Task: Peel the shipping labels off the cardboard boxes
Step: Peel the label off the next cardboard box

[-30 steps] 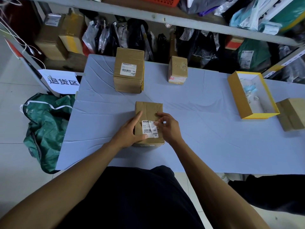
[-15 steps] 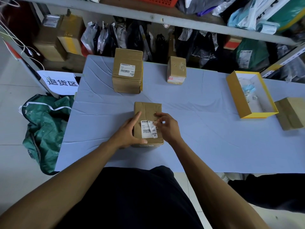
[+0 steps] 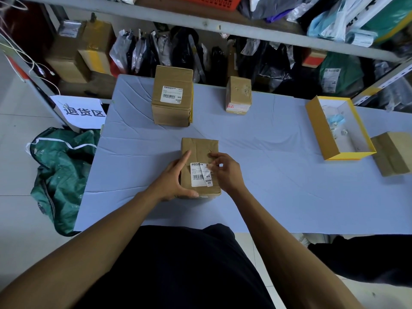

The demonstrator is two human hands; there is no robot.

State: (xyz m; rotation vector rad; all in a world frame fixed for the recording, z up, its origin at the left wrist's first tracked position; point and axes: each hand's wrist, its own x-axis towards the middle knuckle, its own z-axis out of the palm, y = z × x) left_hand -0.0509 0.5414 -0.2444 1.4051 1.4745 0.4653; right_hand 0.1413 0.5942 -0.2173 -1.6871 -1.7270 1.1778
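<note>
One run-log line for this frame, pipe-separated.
step: peeling label | left hand: braces near box | right hand: pinches label right edge, lifted | far box label: intact

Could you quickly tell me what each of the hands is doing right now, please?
Left hand: open, fingers straight, bracing the left side of the near box.
Right hand: pinching the lifted right edge of the shipping label.
</note>
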